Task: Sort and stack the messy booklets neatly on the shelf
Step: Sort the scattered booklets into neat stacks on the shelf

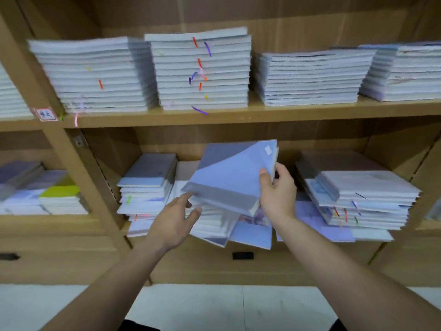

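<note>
Over the lower shelf's [310, 246] middle, I see the tilted booklet bundle [229, 177] between both hands: right hand [278, 194] pinching its right edge, left hand [176, 220] spread open, fingertips at its lower-left corner.

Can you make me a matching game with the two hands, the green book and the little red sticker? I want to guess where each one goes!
1. right hand
2. left hand
3. lime-green booklet
4. red-bordered label

A. stuck on the wooden shelf frame
B. grips the tilted bundle of booklets
C. open, fingers by that bundle's lower corner
D. tops a stack in the left compartment

Pairs: 1-B, 2-C, 3-D, 4-A
</note>
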